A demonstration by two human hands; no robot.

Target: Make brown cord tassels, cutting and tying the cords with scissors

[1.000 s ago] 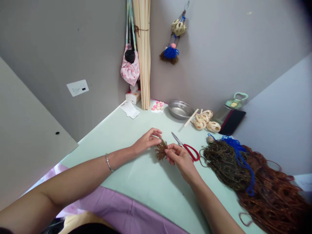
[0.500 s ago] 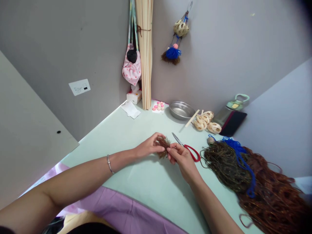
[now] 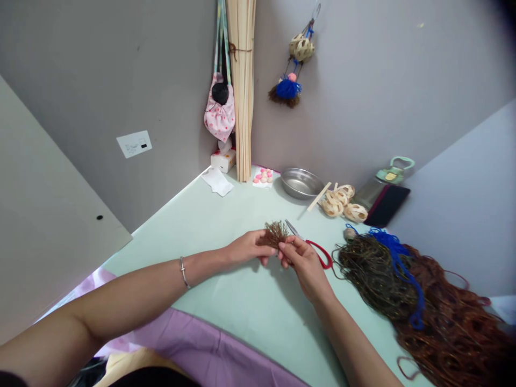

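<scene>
Above the middle of the pale green table, a small brown tassel of frayed yarn (image 3: 276, 232) is held between my two hands. My left hand (image 3: 250, 246) is closed on its left side, thumb in front. The fingertips of my right hand (image 3: 299, 259) pinch its lower right edge. Cut ends of the yarn fan upward, away from me. Just behind my right hand lies a pair of scissors (image 3: 321, 255) with red handles, its blades pointing to the back left. My fingers partly cover the tassel's lower part.
Brown and dark yarn (image 3: 447, 306) with blue strands heaps at the right. Along the back stand a metal bowl (image 3: 301, 185), woven strip balls (image 3: 336, 203), a bottle (image 3: 371, 188), a phone (image 3: 387, 205), pink beads (image 3: 263, 176) and wooden strips (image 3: 243, 107). A finished ornament (image 3: 288, 88) hangs on the wall.
The tassel has turned so its frayed ends spread upward more visibly. My left fingers have shifted from over its top to its left side and underneath. My right hand stays nearly in place.
</scene>
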